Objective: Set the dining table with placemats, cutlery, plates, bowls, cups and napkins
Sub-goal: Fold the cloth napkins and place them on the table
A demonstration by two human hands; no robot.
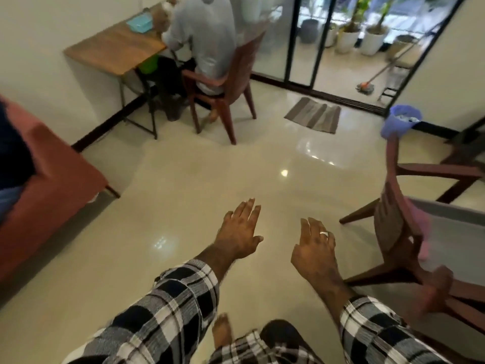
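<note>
My left hand [240,231] and my right hand [316,246] reach out over the shiny tiled floor, both empty with fingers spread and fairly straight. A ring shows on my right hand. Both forearms wear checked black-and-white sleeves. No placemat, cutlery, plate, bowl, cup or napkin is in view. At the right, a grey surface [451,219] shows behind a brown wooden chair [396,219]; it may be the dining table's edge, but I cannot tell.
A person sits on a brown chair [236,82] at a small wooden desk [115,48] at the back left. A reddish sofa [47,185] fills the left edge. A striped doormat [313,115] lies before glass sliding doors. A blue bag [401,122] hangs at the right.
</note>
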